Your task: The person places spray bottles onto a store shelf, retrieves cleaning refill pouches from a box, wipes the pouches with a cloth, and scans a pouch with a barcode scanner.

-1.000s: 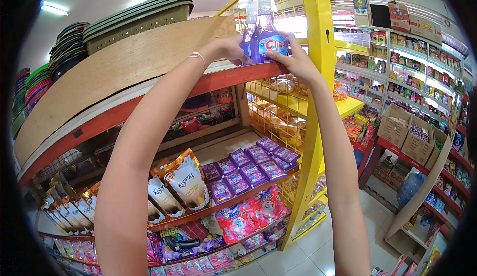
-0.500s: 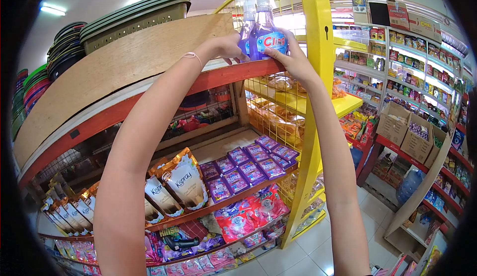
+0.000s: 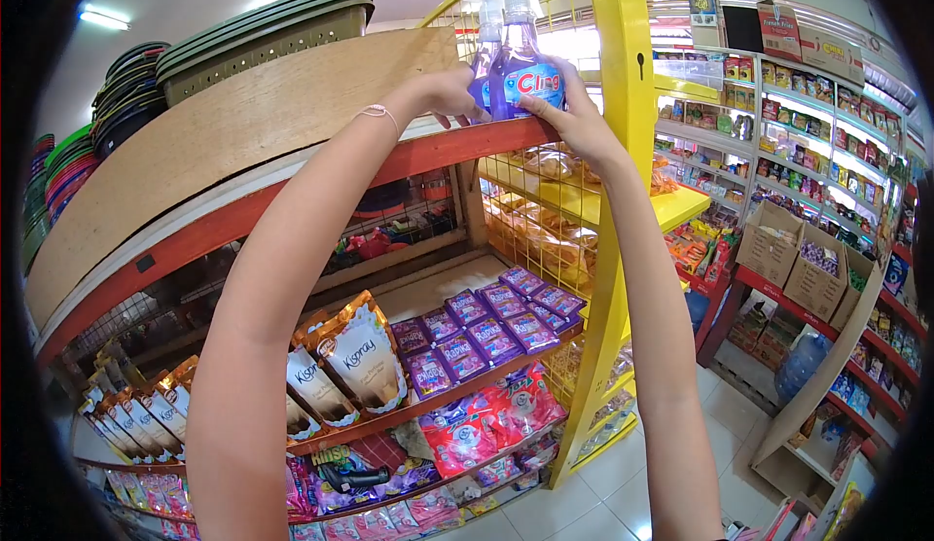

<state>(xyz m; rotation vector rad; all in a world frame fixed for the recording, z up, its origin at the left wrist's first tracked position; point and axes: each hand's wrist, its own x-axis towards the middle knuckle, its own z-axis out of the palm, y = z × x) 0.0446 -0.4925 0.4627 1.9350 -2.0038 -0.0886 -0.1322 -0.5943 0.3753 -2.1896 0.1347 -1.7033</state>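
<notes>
Two clear spray bottles of purple liquid with blue "Cling" labels stand upright, close together, on the top shelf (image 3: 418, 157) with its red front edge. My right hand (image 3: 576, 118) grips the front spray bottle (image 3: 518, 79) from the right, its thumb across the label and its fingers behind. From the left, my left hand (image 3: 449, 95) is closed at the lower side of the bottles, partly hiding the rear spray bottle (image 3: 484, 50). Some left fingertips are hidden. A thin band circles my left wrist.
A yellow post (image 3: 619, 200) and wire grid rise just right of the bottles. Stacked green baskets (image 3: 263, 50) sit at upper left. Below are Kispray pouches (image 3: 365, 361), purple Rapika packs (image 3: 467, 351) and red packs (image 3: 472, 434). Cardboard boxes (image 3: 817, 278) and stocked shelves stand at right.
Almost nothing differs. Both hands stay at the spray bottles, with only a very slight shift of the arms.
</notes>
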